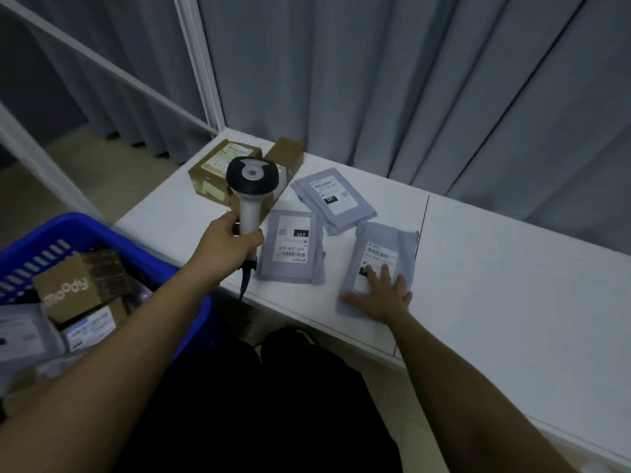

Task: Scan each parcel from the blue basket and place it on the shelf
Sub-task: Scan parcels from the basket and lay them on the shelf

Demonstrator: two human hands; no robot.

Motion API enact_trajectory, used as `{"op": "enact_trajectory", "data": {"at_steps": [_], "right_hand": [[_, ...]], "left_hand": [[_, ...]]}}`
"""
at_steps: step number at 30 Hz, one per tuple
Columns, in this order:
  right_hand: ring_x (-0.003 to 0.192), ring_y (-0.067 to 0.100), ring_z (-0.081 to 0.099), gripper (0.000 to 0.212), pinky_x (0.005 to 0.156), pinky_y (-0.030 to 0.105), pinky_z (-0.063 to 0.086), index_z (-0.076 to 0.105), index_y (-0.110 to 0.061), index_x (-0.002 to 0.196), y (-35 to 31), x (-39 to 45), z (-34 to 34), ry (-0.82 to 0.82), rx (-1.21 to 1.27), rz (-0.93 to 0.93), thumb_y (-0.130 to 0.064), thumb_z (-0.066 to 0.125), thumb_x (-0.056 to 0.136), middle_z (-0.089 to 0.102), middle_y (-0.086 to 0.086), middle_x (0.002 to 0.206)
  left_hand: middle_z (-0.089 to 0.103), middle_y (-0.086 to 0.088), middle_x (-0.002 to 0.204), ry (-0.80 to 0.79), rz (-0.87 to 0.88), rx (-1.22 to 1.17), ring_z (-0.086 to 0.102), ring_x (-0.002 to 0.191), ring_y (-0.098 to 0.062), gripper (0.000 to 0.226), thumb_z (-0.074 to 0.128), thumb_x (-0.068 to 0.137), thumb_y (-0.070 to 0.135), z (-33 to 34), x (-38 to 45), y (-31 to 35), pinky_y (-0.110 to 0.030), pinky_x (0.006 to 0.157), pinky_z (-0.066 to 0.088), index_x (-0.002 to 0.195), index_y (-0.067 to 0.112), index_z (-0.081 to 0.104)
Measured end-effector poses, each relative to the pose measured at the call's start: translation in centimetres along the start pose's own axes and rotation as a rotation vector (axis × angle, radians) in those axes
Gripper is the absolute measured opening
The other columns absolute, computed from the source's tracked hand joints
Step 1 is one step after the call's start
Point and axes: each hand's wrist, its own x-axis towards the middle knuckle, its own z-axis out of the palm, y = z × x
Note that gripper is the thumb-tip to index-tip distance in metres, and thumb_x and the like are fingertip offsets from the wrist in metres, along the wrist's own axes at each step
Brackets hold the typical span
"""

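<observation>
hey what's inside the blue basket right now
The blue basket holds a brown "moody" box, a smaller box with a white label and a grey parcel. The left arm and the frame edge cover the rest, so a full count is not possible.

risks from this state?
The right hand covers part of the label on the nearest mailer, so a scan might miss. That mailer lies near the shelf's front edge and could slide off. The scanner in the left hand could read a neighbouring label.
</observation>
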Motion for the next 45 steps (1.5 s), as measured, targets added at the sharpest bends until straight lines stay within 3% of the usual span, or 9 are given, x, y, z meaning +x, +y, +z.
{"op": "enact_trajectory", "data": {"at_steps": [3,9,14,17,22,30,36,41,45], "right_hand": [[0.146,0.034,-0.011,0.096,0.114,0.056,0.003,0.006,-0.035,0.153,1.0,1.3,1.4,0.151,-0.027,-0.013,-0.07,0.056,0.079,-0.009,-0.002,0.162],[0.125,0.053,0.033,0.05,0.09,0.061,0.046,0.052,-0.016,0.137,3.2,3.0,1.1,0.369,-0.038,-0.111,-0.037,0.054,0.091,0.04,0.02,0.146],[0.122,0.059,0.041,0.047,0.096,0.068,0.04,0.062,0.004,0.123,3.2,3.2,1.0,0.52,0.151,-0.143,-0.025,0.042,0.092,0.053,0.031,0.131],[0.142,0.041,0.024,0.042,0.117,0.048,0.021,0.048,-0.002,0.139,2.6,3.6,-0.2,0.543,0.309,-0.041,-0.013,0.048,0.099,0.036,0.021,0.149],[0.143,0.036,0.021,0.043,0.115,0.045,0.022,0.048,-0.01,0.14,0.5,8.6,-3.1,0.512,0.241,-0.119,-0.021,0.048,0.099,0.038,0.016,0.149],[0.117,0.031,0.053,0.035,0.091,0.038,0.047,0.058,-0.018,0.132,-2.3,11.8,-5.0,0.37,-0.095,-0.246,-0.028,0.05,0.099,0.06,0.011,0.126],[0.112,0.033,0.055,0.03,0.091,0.04,0.044,0.06,-0.009,0.125,-0.1,15.7,-8.2,0.509,-0.07,-0.196,-0.016,0.05,0.097,0.059,0.015,0.123],[0.146,0.036,0.007,0.069,0.114,0.057,0.008,0.025,-0.025,0.15,-1.1,16.3,-7.5,0.271,-0.309,-0.185,-0.06,0.04,0.092,0.013,0.008,0.16],[0.142,0.029,0.026,0.09,0.114,0.044,0.02,0.028,-0.024,0.15,-7.5,13.2,-3.9,0.199,-0.013,-0.527,-0.075,0.049,0.079,0.025,0.007,0.157]], "left_hand": [[0.06,0.0,0.088,0.0,-0.026,-0.057,0.058,0.072,-0.011,0.021,0.061,0.091,0.014,1.2,1.7,-0.5,-0.021,0.055,0.047,0.11,0.009,0.055],[0.058,0.005,0.089,0.007,-0.038,-0.086,0.056,0.076,-0.006,0.02,0.06,0.091,0.015,1.6,3.1,-0.8,-0.014,0.051,0.043,0.11,0.013,0.052],[0.06,0.002,0.091,0.007,-0.074,-0.118,0.057,0.075,-0.006,0.02,0.06,0.091,0.013,2.6,3.5,-1.6,-0.012,0.049,0.043,0.11,0.01,0.055],[0.06,0.007,0.09,-0.023,-0.058,-0.126,0.057,0.076,-0.003,0.019,0.06,0.091,0.011,2.9,4.2,-1.2,-0.007,0.046,0.042,0.11,0.013,0.056],[0.06,0.007,0.091,0.011,-0.05,-0.174,0.058,0.078,-0.003,0.022,0.06,0.091,0.012,3.6,5.7,-0.5,-0.012,0.054,0.043,0.112,0.016,0.054],[0.061,0.005,0.089,0.063,-0.072,-0.176,0.057,0.075,-0.004,0.016,0.06,0.091,0.01,3.7,6.8,-0.6,-0.007,0.047,0.043,0.106,0.014,0.057],[0.063,0.001,0.093,0.081,-0.108,-0.191,0.059,0.077,-0.009,0.019,0.06,0.091,0.01,3.6,6.9,-1.2,-0.006,0.045,0.043,0.11,0.012,0.058],[0.063,-0.003,0.097,0.092,-0.137,-0.203,0.059,0.077,-0.01,0.022,0.061,0.091,0.01,3.4,7.4,-1.2,-0.007,0.046,0.046,0.113,0.012,0.058],[0.063,-0.006,0.1,0.11,-0.148,-0.219,0.059,0.077,-0.013,0.021,0.061,0.09,0.01,3.1,7.9,-1.5,-0.008,0.046,0.046,0.111,0.012,0.058]]}}
